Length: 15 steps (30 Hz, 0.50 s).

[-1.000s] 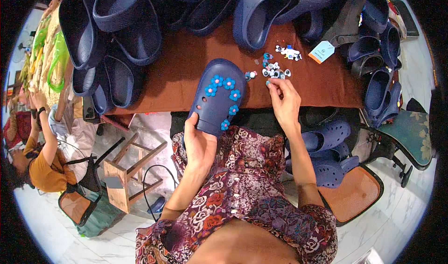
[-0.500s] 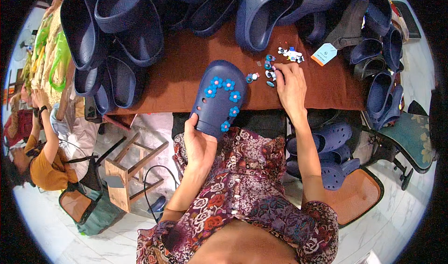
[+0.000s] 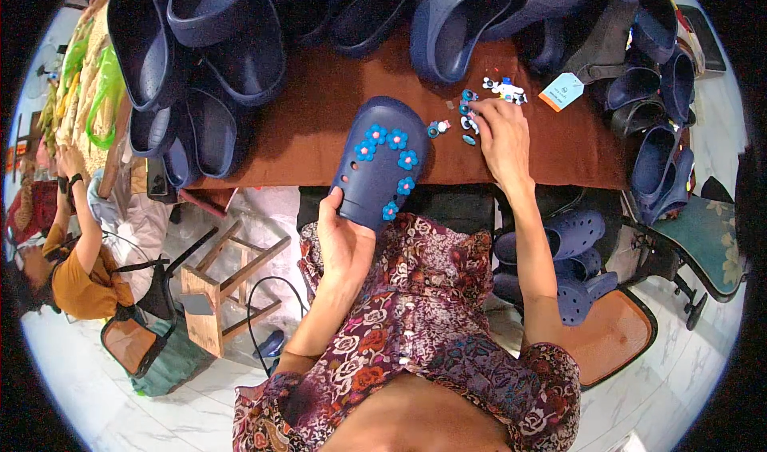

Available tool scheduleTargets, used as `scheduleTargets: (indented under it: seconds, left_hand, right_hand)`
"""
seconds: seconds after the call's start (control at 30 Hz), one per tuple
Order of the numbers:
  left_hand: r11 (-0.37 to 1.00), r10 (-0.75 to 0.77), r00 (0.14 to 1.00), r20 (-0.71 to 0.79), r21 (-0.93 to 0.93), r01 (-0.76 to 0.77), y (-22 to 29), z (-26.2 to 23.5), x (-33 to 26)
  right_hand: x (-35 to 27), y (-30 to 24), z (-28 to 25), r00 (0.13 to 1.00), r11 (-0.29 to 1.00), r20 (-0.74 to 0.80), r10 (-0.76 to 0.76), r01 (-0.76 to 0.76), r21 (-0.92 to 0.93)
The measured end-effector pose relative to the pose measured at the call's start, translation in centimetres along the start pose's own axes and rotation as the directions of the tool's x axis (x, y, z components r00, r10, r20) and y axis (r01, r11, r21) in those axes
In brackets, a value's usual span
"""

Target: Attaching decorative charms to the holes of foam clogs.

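My left hand (image 3: 345, 243) is closed around the heel end of a navy clog (image 3: 383, 164), thumb on its side, holding it toe away from me over the table's near edge. Blue flower charms (image 3: 397, 138) with pink centres sit in several of its holes; a few holes along the left side are bare. At the right, my right hand (image 3: 505, 139) reaches down to a small scatter of charms (image 3: 468, 124) on the brown cloth. Its fingertips are bent together at them; whatever they pinch is hidden. White charms (image 3: 508, 91) lie just beyond the fingers.
Navy clogs (image 3: 228, 61) crowd the table's far side and both ends of the brown cloth (image 3: 300, 124). A paper tag (image 3: 561, 91) lies right of the charms. More clogs (image 3: 571, 268) rest below at right, near a chair (image 3: 695, 236). At left are a wooden stool (image 3: 212, 308) and another person (image 3: 88, 268).
The whole view has shifted slightly. My right hand's fingers have bent a little more over the charms; the left hand keeps its hold on the clog.
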<state>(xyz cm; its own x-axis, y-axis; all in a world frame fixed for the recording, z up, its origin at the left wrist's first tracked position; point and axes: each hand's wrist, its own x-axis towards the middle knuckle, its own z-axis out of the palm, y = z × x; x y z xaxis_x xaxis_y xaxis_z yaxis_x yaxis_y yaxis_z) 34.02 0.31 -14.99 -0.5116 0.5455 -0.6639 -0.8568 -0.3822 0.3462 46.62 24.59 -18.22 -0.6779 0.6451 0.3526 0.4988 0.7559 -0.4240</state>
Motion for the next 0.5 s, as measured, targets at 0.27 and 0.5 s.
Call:
scheduleTargets:
  seconds: [0.27,0.5]
  left_hand:
    - [1.000,-0.006,1.000,0.023,0.002,0.006,-0.4,0.3,-0.2]
    - [0.999,0.000,0.999,0.040,0.032,-0.001,-0.7,0.4,-0.4]
  right_hand:
    - [0.4,0.0,-0.2,0.997,0.994,0.060,-0.043,0.048,-0.094]
    - [-0.2,-2.1,-1.8,0.990,0.986,0.100,0.095,-0.107,0.125]
